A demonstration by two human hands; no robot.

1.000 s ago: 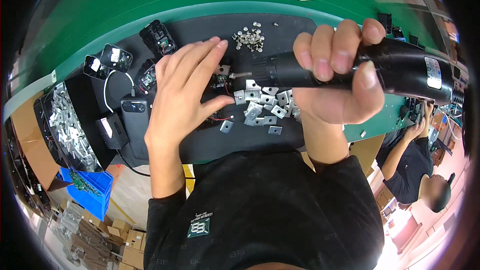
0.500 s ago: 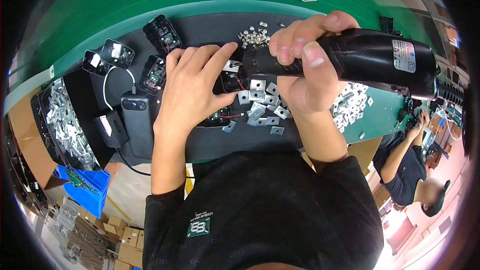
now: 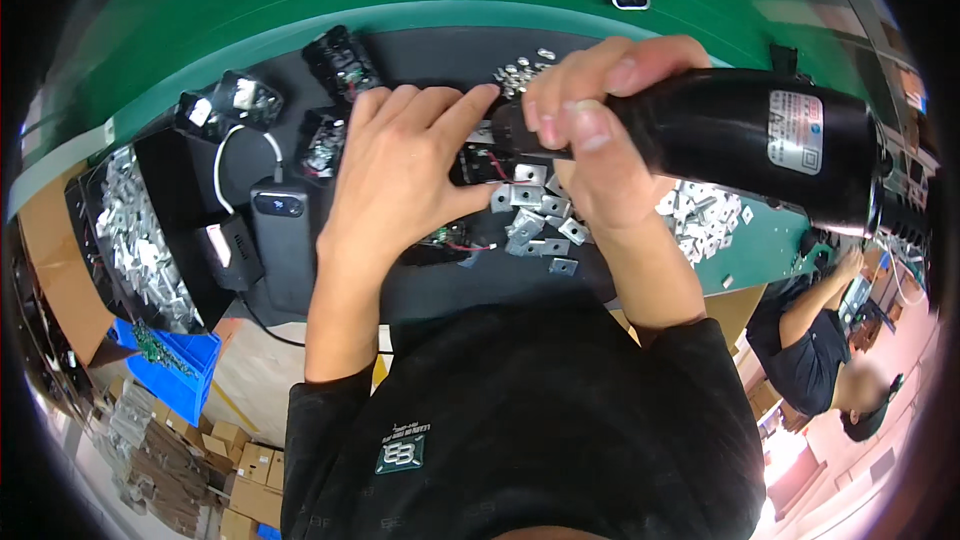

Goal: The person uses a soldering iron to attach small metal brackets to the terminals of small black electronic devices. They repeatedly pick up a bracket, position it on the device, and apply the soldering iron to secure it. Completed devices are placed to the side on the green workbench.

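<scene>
My right hand (image 3: 610,135) is wrapped round a thick black electric screwdriver (image 3: 740,130), held nearly level with its nose to the left. That nose meets a small black device housing (image 3: 475,164) with a red wire; a metal plate (image 3: 482,132) shows in it, and the bit's tip is hard to make out. My left hand (image 3: 405,165) grips the housing from the left, index finger along its far side and thumb on the near side, covering much of it. Beside the thumb lie square metal plates with holes (image 3: 530,215). Small silver screws (image 3: 520,75) are heaped beyond the screwdriver's nose.
More open housings (image 3: 340,62) lie left on the black mat. A power bank (image 3: 281,230) with a white cable and a box of metal pieces (image 3: 150,250) stand farther left. White-looking plates (image 3: 700,220) are piled right. Another person (image 3: 815,340) works at far right.
The whole view has shifted slightly, so the bench things sit a little farther right. The screwdriver's nose stays at the housing, and both hands keep their grip.
</scene>
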